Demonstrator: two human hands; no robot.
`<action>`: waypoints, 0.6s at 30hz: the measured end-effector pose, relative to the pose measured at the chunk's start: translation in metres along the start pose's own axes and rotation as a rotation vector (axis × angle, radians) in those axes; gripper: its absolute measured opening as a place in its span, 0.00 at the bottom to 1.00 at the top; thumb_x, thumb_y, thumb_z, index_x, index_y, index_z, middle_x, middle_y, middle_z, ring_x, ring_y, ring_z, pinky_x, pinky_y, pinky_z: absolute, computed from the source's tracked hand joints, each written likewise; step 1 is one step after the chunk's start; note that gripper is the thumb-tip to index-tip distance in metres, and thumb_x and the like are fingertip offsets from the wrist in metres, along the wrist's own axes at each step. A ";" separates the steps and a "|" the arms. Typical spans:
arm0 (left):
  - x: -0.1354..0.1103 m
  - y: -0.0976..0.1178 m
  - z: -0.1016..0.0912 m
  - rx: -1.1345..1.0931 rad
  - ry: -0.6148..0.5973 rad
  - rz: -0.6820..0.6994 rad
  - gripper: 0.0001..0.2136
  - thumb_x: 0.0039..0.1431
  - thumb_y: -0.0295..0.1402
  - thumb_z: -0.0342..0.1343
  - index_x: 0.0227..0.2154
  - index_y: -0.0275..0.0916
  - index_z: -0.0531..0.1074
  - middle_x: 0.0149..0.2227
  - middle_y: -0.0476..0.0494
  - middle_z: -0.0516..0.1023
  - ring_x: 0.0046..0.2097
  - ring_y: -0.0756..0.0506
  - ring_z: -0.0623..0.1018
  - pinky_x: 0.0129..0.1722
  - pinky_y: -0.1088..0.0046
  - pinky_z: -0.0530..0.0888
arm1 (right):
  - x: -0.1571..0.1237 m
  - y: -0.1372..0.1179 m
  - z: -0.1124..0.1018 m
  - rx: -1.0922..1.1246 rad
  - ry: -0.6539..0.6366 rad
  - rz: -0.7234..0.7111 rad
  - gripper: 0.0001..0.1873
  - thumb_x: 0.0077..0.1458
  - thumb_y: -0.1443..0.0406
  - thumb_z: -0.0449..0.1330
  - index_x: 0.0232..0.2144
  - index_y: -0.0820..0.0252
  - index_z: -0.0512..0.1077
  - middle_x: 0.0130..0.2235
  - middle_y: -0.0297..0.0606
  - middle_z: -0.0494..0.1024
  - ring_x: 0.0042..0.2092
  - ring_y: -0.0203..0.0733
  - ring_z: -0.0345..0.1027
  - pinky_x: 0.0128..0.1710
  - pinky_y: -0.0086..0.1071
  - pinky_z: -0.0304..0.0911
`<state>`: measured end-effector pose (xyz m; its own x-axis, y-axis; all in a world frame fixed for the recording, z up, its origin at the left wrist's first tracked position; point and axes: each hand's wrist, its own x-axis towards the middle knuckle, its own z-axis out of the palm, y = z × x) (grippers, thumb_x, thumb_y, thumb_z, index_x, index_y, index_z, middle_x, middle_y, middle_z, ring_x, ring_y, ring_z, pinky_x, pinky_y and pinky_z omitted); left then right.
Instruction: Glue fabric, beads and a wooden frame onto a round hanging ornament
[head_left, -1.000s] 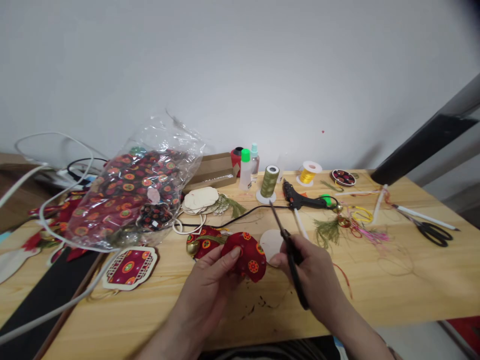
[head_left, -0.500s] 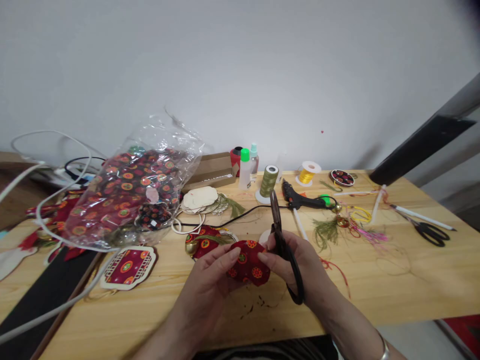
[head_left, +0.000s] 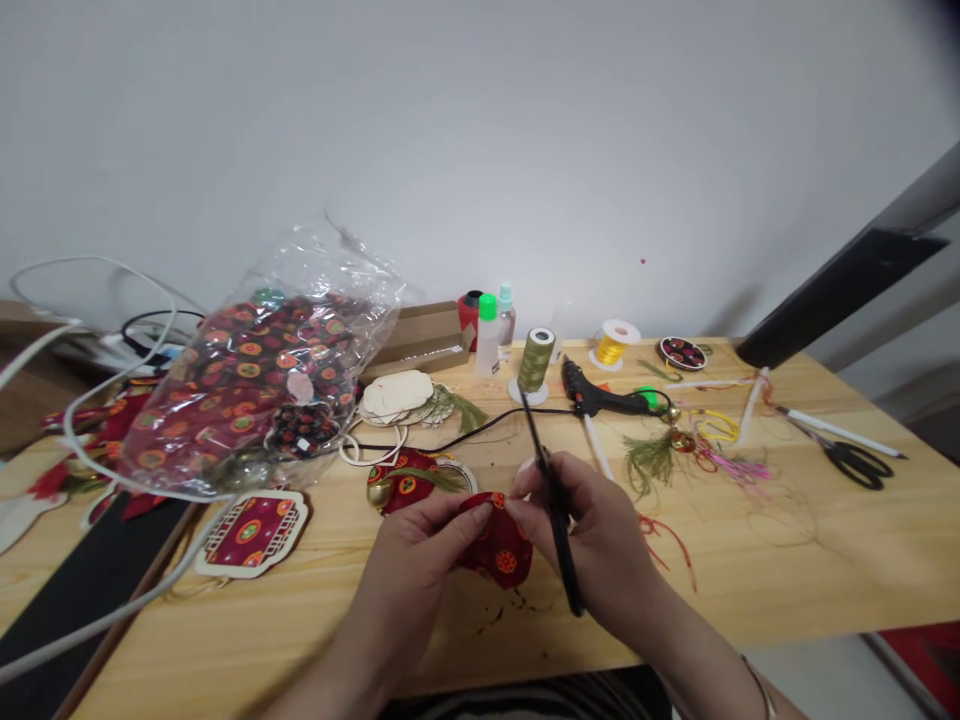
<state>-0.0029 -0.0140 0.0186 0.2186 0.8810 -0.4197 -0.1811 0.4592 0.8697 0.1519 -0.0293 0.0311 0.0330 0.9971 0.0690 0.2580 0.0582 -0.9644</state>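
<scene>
Between my two hands hangs a small piece of dark red patterned fabric (head_left: 504, 556) with orange and green flower rounds. My left hand (head_left: 424, 555) pinches its upper left edge between thumb and fingers. On the other side, my right hand (head_left: 592, 530) pinches the upper right edge. A pair of dark scissors (head_left: 557, 510) also sits in my right hand, blades pointing up and away, handle loops toward me. Just behind the fabric lies a red patterned ornament (head_left: 412, 480) with a gold bell, partly covered by my left hand.
A clear bag of patterned fabric (head_left: 247, 380) and a framed ornament (head_left: 253, 535) lie left. Behind are a green thread spool (head_left: 537, 362), a glue gun (head_left: 600, 392), bottles (head_left: 487, 340) and yellow thread (head_left: 611, 348). Tassels (head_left: 651, 462) and other scissors (head_left: 855, 462) lie right.
The fabric has turned and drooped, its lower part now hanging down between my hands. The scissors have rotated in my right hand and appear more edge-on.
</scene>
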 end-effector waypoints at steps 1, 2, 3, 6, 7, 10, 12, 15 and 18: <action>0.000 0.000 0.000 0.025 -0.008 0.005 0.09 0.47 0.34 0.64 0.29 0.34 0.80 0.27 0.41 0.81 0.28 0.47 0.77 0.30 0.73 0.72 | -0.001 -0.001 0.002 -0.027 -0.020 -0.005 0.03 0.49 0.67 0.59 0.29 0.59 0.67 0.25 0.29 0.69 0.26 0.32 0.60 0.24 0.24 0.58; 0.000 0.001 0.000 0.049 -0.010 0.010 0.09 0.47 0.34 0.64 0.29 0.34 0.80 0.27 0.41 0.81 0.27 0.47 0.77 0.29 0.73 0.72 | -0.001 -0.001 0.003 -0.064 -0.030 -0.008 0.02 0.49 0.68 0.59 0.29 0.58 0.67 0.25 0.28 0.68 0.26 0.32 0.59 0.23 0.24 0.56; -0.001 0.001 0.000 0.074 -0.010 0.011 0.09 0.47 0.35 0.64 0.29 0.35 0.80 0.27 0.41 0.81 0.27 0.46 0.77 0.29 0.73 0.72 | -0.001 0.000 0.004 -0.102 -0.041 -0.014 0.03 0.49 0.69 0.59 0.29 0.58 0.67 0.24 0.27 0.68 0.25 0.31 0.58 0.22 0.23 0.54; -0.002 0.001 -0.001 0.159 0.000 0.031 0.10 0.47 0.36 0.64 0.30 0.36 0.81 0.27 0.42 0.82 0.25 0.47 0.76 0.27 0.73 0.72 | 0.000 0.002 0.005 -0.196 -0.075 -0.054 0.05 0.48 0.73 0.58 0.28 0.58 0.67 0.24 0.27 0.68 0.25 0.31 0.57 0.23 0.23 0.53; -0.002 0.000 -0.002 0.194 -0.003 0.038 0.10 0.47 0.37 0.63 0.30 0.36 0.81 0.27 0.42 0.82 0.25 0.47 0.76 0.27 0.73 0.72 | 0.000 0.002 0.004 -0.217 -0.087 -0.068 0.06 0.48 0.73 0.58 0.28 0.58 0.66 0.25 0.27 0.68 0.26 0.31 0.58 0.23 0.23 0.52; -0.004 0.000 -0.003 0.287 -0.029 0.060 0.09 0.49 0.38 0.61 0.28 0.38 0.81 0.25 0.45 0.81 0.26 0.47 0.75 0.27 0.75 0.71 | 0.002 0.000 0.000 -0.263 -0.123 -0.090 0.07 0.49 0.73 0.57 0.25 0.58 0.64 0.24 0.26 0.66 0.25 0.30 0.56 0.23 0.23 0.50; -0.005 0.000 -0.003 0.319 -0.039 0.062 0.08 0.48 0.37 0.61 0.26 0.38 0.80 0.24 0.46 0.80 0.26 0.48 0.74 0.26 0.76 0.70 | 0.002 -0.002 -0.002 -0.271 -0.144 -0.094 0.09 0.49 0.73 0.57 0.24 0.58 0.62 0.23 0.26 0.65 0.25 0.30 0.55 0.22 0.23 0.49; -0.005 0.001 -0.002 0.296 -0.037 0.036 0.08 0.47 0.36 0.61 0.25 0.38 0.80 0.22 0.47 0.78 0.24 0.50 0.72 0.23 0.79 0.67 | 0.002 -0.003 -0.004 -0.246 -0.163 -0.079 0.09 0.48 0.73 0.57 0.23 0.58 0.61 0.23 0.26 0.64 0.25 0.30 0.54 0.22 0.23 0.49; -0.005 0.000 -0.003 0.218 -0.057 -0.001 0.09 0.46 0.37 0.62 0.24 0.37 0.80 0.20 0.47 0.77 0.21 0.52 0.70 0.21 0.80 0.65 | 0.001 -0.001 -0.004 -0.205 -0.160 -0.048 0.06 0.50 0.71 0.56 0.25 0.58 0.63 0.24 0.28 0.66 0.25 0.32 0.56 0.23 0.25 0.52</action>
<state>-0.0064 -0.0184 0.0196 0.2734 0.8697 -0.4109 0.0294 0.4194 0.9073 0.1554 -0.0285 0.0335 -0.1329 0.9895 0.0568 0.4466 0.1110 -0.8878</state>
